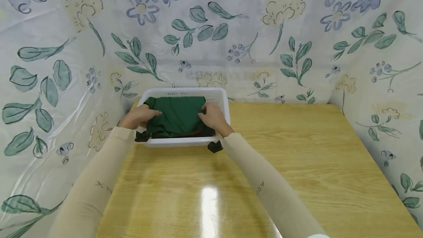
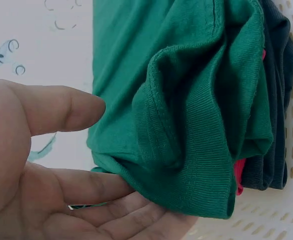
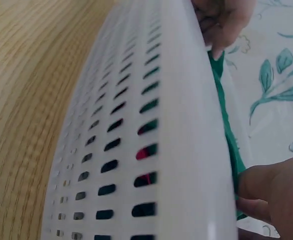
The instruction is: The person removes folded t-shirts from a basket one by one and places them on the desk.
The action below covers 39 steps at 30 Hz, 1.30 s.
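the surface [image 1: 297, 146] is yellowish-brown with a fine wood grain, and glossy: a bright streak of reflected light [image 1: 209, 208] runs down its near middle part. directly on it, toward the far left corner, sits a white plastic basket [image 1: 185, 142], upright, its long front side roughly parallel to the far edge. rows of slots pierce the basket's wall.

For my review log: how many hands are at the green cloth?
2: the left hand at the left end of the green cloth, the right hand at its right end. Some fingers are hidden.
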Motion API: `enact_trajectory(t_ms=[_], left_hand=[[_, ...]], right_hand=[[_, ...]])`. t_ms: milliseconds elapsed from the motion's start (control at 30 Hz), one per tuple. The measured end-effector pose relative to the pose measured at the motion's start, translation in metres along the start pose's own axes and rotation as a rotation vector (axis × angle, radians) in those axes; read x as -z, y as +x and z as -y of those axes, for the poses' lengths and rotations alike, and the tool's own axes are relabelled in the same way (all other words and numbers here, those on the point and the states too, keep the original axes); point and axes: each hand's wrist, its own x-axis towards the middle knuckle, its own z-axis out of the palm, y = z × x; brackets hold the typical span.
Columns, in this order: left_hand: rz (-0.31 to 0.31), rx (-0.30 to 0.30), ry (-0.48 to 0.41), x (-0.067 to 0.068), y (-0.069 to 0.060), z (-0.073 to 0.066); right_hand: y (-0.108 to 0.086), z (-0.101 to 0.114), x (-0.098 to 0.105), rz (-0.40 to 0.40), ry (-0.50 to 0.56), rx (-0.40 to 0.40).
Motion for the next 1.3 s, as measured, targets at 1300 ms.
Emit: enact_trajectory(t_ms=[1300], left_hand=[[0.01,-0.063,-0.416,-0.001,0.014,0.016]], right_hand=[[0.019,0.001,-0.004,0.093,0.873,-0.323]])
